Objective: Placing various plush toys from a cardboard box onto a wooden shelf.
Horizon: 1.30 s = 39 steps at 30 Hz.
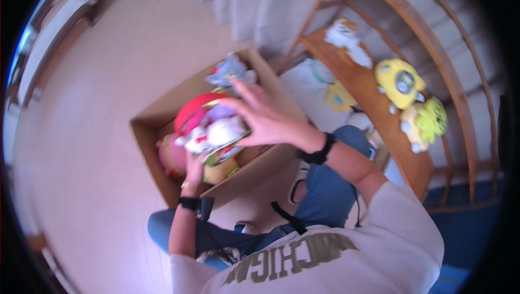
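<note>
An open cardboard box [272, 78] stands on the floor before me with several plush toys in it. My left hand [195, 168] holds the near left side of a bundle of small plush toys [223, 131] in a red, rounded holder [191, 111], over the box. My right hand [264, 119], fingers spread, is at the bundle's right side; whether it touches is blurred. A grey plush toy [229, 72] lies in the far corner of the box. A pink plush toy [170, 156] rests at the left wall, and a yellowish one [221, 172] shows below the bundle.
To the right, a wooden shelf [365, 95] carries a brown-and-white plush animal [347, 42], a yellow plush toy [400, 83] and a cream-and-green one [424, 123]. A pale cloth item with a yellow flower [337, 97] lies beside the box. Curtains [248, 1] hang beyond it.
</note>
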{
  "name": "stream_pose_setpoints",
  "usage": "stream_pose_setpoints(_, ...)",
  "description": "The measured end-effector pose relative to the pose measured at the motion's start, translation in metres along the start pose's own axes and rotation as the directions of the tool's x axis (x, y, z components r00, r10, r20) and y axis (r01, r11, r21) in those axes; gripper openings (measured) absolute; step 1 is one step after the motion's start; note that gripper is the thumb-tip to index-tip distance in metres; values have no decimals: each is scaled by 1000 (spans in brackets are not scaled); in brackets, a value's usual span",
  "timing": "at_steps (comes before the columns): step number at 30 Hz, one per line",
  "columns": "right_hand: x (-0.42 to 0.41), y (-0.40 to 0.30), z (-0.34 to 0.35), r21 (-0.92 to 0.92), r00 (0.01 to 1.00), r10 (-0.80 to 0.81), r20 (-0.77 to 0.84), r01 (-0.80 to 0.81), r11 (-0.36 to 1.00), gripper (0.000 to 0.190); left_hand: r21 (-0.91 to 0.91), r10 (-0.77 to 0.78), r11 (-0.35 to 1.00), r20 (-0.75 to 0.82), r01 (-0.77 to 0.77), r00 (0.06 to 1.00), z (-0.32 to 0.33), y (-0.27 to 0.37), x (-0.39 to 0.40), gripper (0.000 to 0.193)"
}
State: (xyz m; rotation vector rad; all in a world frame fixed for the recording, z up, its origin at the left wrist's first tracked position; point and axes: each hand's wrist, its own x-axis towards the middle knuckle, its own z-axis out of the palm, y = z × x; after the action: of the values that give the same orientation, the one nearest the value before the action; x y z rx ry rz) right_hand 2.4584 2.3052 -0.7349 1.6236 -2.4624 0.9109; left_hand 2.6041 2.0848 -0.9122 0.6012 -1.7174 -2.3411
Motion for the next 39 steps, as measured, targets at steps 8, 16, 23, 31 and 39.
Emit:
stream_pose_setpoints(8, 10, -10, 4, 58, 985, -134, 112, 128, 990, 69, 250, 20, 967, 143, -56, 989, 18, 27, -3, 83)
stream_pose_setpoints(16, -3, -26, 20, 20, 966, -195, 169, 194, 981, 78, 16, -154, 988, 230, 154, 961, 20, 22, -5, 77)
stream_pose_setpoints(23, 9, -14, 7, 343, 990, -58, -127, 99, 934, 27, 91, -165, 985, 275, 145, 947, 20, 34, -7, 72)
stream_pose_setpoints(31, -6, -25, -52, 420, 980, 23, -198, 64, 905, 56, -176, -56, 973, 442, 148, 895, 20, 46, -21, 84)
stream_pose_setpoints(39, -115, -47, -203, 143, 809, 316, -496, -283, 949, 32, 131, -225, 973, 391, 188, 892, -3, 12, -5, 70)
